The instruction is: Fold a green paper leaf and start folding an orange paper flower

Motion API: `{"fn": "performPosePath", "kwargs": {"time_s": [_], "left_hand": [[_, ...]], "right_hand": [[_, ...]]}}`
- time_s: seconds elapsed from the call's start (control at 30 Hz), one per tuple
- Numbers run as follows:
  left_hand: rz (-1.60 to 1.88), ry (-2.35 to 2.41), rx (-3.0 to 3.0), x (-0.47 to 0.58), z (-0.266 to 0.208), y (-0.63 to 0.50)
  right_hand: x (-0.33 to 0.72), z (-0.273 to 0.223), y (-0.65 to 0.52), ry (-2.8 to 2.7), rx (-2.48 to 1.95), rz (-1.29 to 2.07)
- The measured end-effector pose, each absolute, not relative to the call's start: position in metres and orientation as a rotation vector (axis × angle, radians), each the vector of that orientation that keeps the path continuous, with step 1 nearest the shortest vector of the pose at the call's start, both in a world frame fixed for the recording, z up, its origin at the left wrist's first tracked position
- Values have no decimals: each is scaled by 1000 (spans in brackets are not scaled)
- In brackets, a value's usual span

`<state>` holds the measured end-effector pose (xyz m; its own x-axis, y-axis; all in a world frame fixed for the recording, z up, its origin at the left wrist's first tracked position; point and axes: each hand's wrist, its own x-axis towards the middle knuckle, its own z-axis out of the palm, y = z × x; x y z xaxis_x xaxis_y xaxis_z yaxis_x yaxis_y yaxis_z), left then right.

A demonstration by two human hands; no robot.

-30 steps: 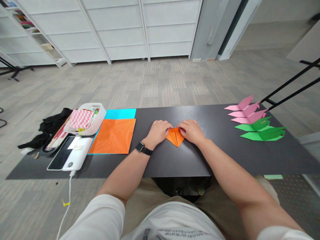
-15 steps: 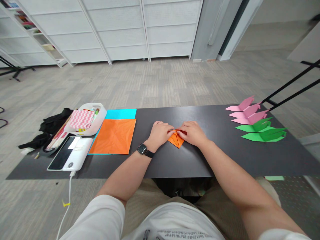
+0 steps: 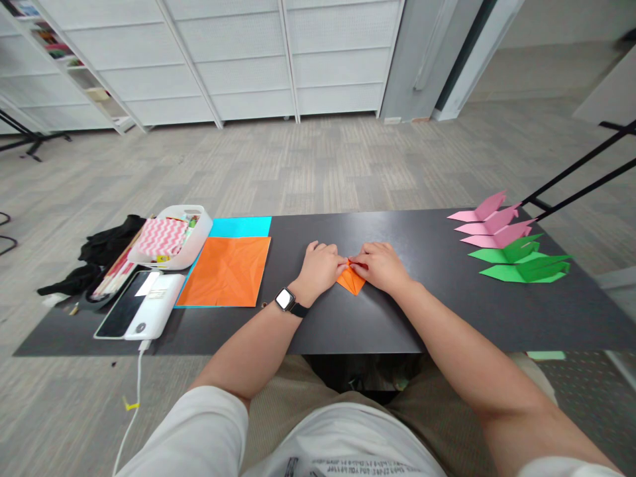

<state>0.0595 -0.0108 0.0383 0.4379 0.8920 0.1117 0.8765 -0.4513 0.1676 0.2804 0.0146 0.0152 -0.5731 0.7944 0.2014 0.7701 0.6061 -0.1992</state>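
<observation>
A small piece of folded orange origami paper [image 3: 352, 281] lies on the dark table between my hands, one pointed corner toward me. My left hand [image 3: 322, 265] pinches its upper left edge with closed fingers. From the other side my right hand [image 3: 381, 266] grips the upper right edge, thumb and fingertips close to those of the left. The fingers cover the paper's far part, so its folds there are hidden. Left of my hands lies a flat orange sheet [image 3: 228, 271] on top of a blue sheet [image 3: 241, 226].
Several pink paper birds [image 3: 491, 222] and green paper birds [image 3: 527, 265] stand at the table's right. On the left are a white basket [image 3: 199, 242], a white power bank [image 3: 155, 311] with a cable, a dark phone [image 3: 120, 305] and black cloth [image 3: 109, 242].
Both hands have drawn slightly closer together at the top of the folded orange paper, fingertips now nearly meeting. My left wrist has shifted a little to the right. Other things stay put.
</observation>
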Motion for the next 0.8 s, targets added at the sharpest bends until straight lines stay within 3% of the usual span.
{"fn": "performPosePath", "kwargs": {"time_s": [0.8], "left_hand": [[305, 1766, 2456, 54, 46, -16]], "right_hand": [[301, 9, 23, -2471, -1332, 140]]}}
